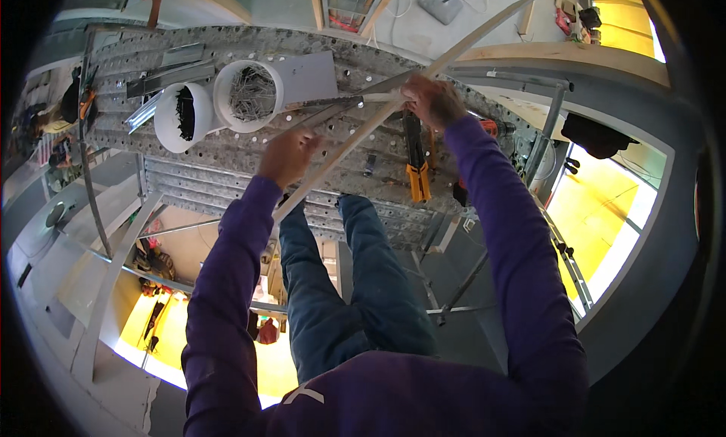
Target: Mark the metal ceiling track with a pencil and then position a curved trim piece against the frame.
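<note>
Long pale strip (374, 124) runs diagonally over the perforated metal platform (363, 63), its lower end by the left forearm, its upper end beyond the platform edge. Right hand (434, 102) grasping it; left hand (289, 157) half curled just beside it — can't tell if it touches. Yellow-and-black hand tool (417, 178) lies below the right hand. Red power tool (490, 127) partly hidden behind the right forearm. Upper left: white bucket of dark fasteners (168, 127), next to a white bucket of silvery fasteners (279, 85) — grey panel (311, 78) just right of it, metal profiles (172, 79) behind the dark-fastener one. Scaffold tube (546, 127) stands right of the right forearm.
</note>
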`<state>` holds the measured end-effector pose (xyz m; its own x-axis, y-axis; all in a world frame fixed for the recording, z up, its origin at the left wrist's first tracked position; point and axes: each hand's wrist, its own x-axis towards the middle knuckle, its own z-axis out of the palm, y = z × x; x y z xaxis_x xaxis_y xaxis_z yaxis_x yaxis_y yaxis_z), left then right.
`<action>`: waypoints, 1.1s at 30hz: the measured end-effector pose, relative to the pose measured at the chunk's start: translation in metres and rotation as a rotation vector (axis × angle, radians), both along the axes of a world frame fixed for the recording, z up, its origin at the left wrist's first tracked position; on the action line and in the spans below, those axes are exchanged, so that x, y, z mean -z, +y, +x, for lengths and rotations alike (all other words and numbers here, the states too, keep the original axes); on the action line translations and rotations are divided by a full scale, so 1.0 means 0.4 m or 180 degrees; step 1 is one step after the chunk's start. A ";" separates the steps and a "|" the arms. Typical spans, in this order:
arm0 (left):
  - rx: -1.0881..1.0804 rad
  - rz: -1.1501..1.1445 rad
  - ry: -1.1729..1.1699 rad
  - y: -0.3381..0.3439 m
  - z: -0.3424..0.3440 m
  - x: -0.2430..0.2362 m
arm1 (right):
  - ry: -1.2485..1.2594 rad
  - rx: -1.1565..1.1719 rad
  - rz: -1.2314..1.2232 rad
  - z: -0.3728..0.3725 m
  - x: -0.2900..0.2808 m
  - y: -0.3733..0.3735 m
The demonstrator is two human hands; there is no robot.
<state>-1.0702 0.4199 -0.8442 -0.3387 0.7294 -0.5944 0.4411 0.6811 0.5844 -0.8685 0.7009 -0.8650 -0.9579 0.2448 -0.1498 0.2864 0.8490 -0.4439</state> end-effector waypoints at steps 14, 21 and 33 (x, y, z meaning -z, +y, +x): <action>0.0435 0.0077 0.0758 -0.079 0.120 0.062 | -0.0656 0.0453 -0.0154 -0.032 -0.007 -0.079; 0.0362 0.0106 0.0832 -0.073 0.082 0.080 | 0.0849 0.0814 0.0258 -0.013 0.002 -0.136; 0.0317 0.0810 0.0995 0.174 0.254 0.099 | -0.0062 0.2027 -0.0515 0.266 -0.126 -0.345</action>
<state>-0.9685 0.4896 -0.8838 -0.3947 0.8781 -0.2704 0.6806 0.4771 0.5560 -0.7621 0.5627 -0.8145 -0.6298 0.7360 -0.2483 0.7203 0.4337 -0.5414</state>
